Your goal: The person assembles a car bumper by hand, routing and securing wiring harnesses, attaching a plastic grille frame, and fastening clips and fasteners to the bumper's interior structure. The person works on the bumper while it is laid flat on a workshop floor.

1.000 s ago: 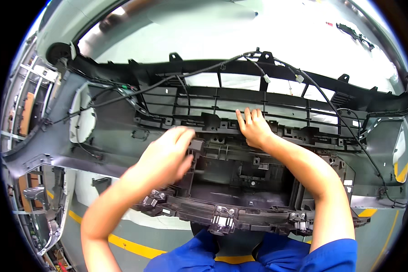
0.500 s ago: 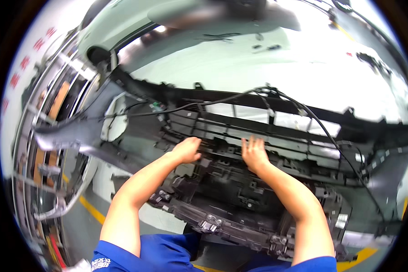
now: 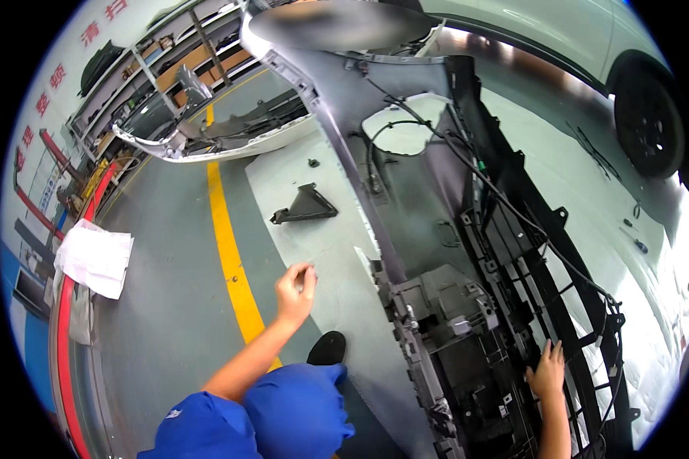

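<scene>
**One hand on the bumper grille, the other lifted clear**

The large grey plastic car bumper, inner side up, runs from the top centre of the frame down to the lower right, with its black ribbed plastic grille frame along the right side. The right hand, low at the right of the frame, lies flat and open on that grille, fingers spread, gripping nothing. The left hand, just left of centre, hangs above the grey floor with fingers curled in toward the thumb; whether it pinches something small cannot be told. A thin black cable trails along the bumper. Left of the bumper, a small black plastic bracket lies on the floor beside a yellow painted floor line. A white crumpled cloth sits at the left edge.
</scene>
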`<state>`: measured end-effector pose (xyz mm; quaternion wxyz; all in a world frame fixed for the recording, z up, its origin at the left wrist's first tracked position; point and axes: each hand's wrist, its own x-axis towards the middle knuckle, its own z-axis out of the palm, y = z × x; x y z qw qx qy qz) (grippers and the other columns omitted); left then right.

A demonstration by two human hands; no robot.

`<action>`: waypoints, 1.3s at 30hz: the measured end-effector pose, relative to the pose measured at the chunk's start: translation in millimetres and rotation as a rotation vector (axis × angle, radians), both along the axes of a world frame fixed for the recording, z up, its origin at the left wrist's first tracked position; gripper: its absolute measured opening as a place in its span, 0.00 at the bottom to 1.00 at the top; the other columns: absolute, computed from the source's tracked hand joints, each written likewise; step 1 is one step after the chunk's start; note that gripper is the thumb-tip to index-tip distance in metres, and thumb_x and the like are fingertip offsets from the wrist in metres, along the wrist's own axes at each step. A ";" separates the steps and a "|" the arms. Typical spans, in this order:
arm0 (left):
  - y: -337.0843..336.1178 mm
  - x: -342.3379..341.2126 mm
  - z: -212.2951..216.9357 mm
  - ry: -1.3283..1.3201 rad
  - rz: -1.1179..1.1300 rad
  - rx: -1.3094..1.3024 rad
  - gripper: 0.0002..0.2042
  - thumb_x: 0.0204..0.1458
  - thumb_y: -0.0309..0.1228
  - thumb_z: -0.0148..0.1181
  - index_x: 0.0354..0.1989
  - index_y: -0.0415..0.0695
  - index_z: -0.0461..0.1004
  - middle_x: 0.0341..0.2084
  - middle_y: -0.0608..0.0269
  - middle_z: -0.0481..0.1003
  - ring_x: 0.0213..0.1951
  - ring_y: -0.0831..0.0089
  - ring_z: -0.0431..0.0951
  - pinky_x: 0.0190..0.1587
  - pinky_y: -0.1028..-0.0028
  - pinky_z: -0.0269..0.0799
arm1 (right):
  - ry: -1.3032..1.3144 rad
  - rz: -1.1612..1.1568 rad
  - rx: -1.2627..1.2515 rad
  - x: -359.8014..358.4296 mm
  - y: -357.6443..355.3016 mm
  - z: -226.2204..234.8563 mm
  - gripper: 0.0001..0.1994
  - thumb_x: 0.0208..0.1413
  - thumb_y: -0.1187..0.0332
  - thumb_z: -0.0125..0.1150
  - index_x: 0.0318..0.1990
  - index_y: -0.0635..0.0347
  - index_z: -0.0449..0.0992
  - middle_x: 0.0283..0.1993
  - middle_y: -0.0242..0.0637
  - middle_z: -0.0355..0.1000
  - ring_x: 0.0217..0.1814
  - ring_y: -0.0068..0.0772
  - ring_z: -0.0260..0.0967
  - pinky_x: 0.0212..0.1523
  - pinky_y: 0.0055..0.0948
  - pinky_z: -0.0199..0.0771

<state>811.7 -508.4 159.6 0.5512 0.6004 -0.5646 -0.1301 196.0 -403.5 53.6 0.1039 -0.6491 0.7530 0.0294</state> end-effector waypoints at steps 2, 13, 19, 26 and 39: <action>37.1 30.7 -50.6 0.116 0.152 0.185 0.07 0.65 0.28 0.61 0.38 0.36 0.78 0.21 0.68 0.74 0.26 0.82 0.72 0.31 0.74 0.71 | -0.052 0.013 -0.058 -3.6 3.8 -6.3 0.47 0.48 0.66 0.73 0.75 0.71 0.55 0.74 0.67 0.56 0.74 0.66 0.58 0.75 0.49 0.60; -18.7 17.3 -86.0 -0.038 -0.443 0.282 0.06 0.59 0.30 0.65 0.39 0.41 0.81 0.33 0.56 0.81 0.31 0.63 0.82 0.35 0.69 0.78 | 0.079 -0.022 -0.213 -30.6 -15.7 -1.2 0.31 0.49 0.68 0.68 0.63 0.66 0.70 0.59 0.62 0.70 0.60 0.68 0.69 0.61 0.55 0.73; -177.9 248.1 -149.9 -0.141 0.276 0.036 0.01 0.56 0.25 0.62 0.34 0.43 0.77 0.31 0.58 0.80 0.30 0.63 0.81 0.28 0.66 0.75 | -0.029 0.029 -0.368 168.5 -82.5 206.4 0.13 0.68 0.66 0.61 0.32 0.66 0.78 0.21 0.41 0.71 0.22 0.39 0.67 0.28 0.39 0.67; -335.0 563.2 -187.0 -0.547 0.586 0.523 0.27 0.61 0.40 0.59 0.66 0.38 0.70 0.67 0.46 0.69 0.70 0.51 0.66 0.70 0.55 0.61 | -0.965 0.642 -0.097 504.4 -286.7 342.0 0.05 0.55 0.80 0.60 0.28 0.65 0.75 0.26 0.42 0.75 0.23 0.41 0.72 0.26 0.35 0.71; -393.6 563.9 -216.8 -0.528 0.559 0.814 0.36 0.56 0.47 0.61 0.70 0.37 0.66 0.75 0.47 0.59 0.77 0.50 0.54 0.77 0.45 0.45 | -1.709 -1.160 -0.074 939.2 -705.7 98.4 0.06 0.64 0.65 0.60 0.42 0.55 0.72 0.40 0.31 0.69 0.35 0.26 0.61 0.33 0.27 0.63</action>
